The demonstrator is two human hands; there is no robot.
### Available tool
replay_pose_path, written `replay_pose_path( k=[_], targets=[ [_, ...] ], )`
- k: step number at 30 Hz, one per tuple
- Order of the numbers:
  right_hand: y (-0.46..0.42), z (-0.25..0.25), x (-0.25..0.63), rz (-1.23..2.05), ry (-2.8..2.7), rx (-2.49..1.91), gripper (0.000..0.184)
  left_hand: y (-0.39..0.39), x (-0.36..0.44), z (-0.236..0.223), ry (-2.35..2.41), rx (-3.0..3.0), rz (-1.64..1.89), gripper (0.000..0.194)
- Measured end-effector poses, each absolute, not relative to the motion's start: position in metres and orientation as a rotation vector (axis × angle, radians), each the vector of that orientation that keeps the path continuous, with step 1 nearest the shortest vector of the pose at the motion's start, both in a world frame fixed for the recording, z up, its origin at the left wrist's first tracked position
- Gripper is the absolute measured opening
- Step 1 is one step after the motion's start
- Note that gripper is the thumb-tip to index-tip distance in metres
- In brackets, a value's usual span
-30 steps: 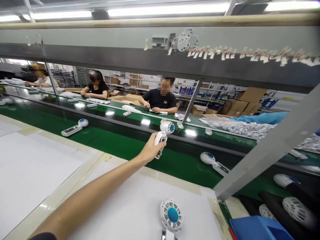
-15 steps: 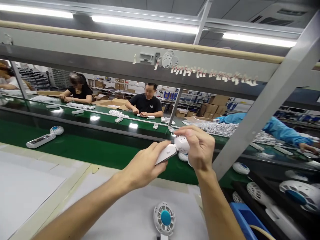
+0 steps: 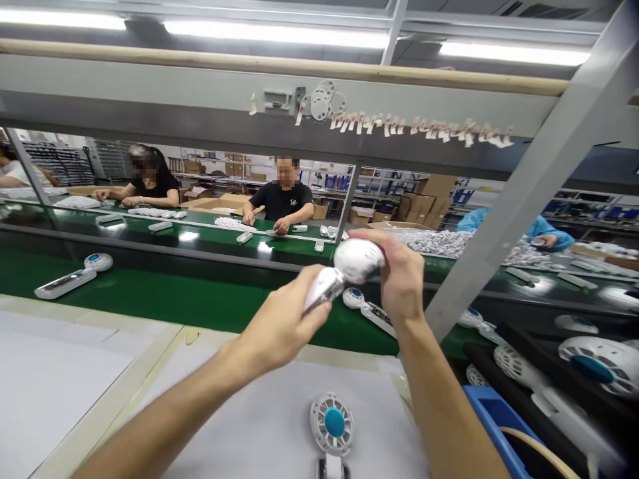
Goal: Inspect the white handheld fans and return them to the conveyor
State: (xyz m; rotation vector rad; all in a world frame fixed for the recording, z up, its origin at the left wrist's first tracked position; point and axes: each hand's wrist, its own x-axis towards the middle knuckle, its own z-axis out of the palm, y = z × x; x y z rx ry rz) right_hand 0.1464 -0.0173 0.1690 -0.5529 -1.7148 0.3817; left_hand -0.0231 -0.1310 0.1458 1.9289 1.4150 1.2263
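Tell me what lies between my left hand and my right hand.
In the head view, a white handheld fan: the left hand grips its handle, and the right hand is at its round head.

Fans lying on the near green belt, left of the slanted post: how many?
2: one fan at far left, a second fan below the right hand. More may be hidden.

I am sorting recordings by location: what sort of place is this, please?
Probably a factory assembly line: apparent handheld fans lie along a green conveyor belt, and co-workers line the far side.
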Motion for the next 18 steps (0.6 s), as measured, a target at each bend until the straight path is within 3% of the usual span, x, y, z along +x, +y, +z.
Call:
replay_pose_path(
  k=[2,5,10,13,18],
  targets=[
    [0.010,0.159,0.151,0.425,-1.895,-0.930,0.057,-0.127,-0.032,0.149,1.227,1.637,1.336,0.042],
    [0.049,0.133,0.162,0.455,-2.076,-1.466,0.039,-0.126,-0.044,0.159,0.895,1.335,1.412,0.048],
    [0.080,0.089,0.181,0.626,-2.143,-2.205,0.028,-0.132,-0.056,0.171,0.589,1.242,1.444,0.044],
    [0.085,0.074,0.188,0.744,-2.202,-2.344,0.020,-0.133,-0.062,0.171,0.346,1.144,1.375,0.026],
    [0.088,0.067,0.181,0.946,-2.146,-2.142,0.017,-0.133,-0.068,0.170,0.096,0.989,1.186,0.040]
  ],
)
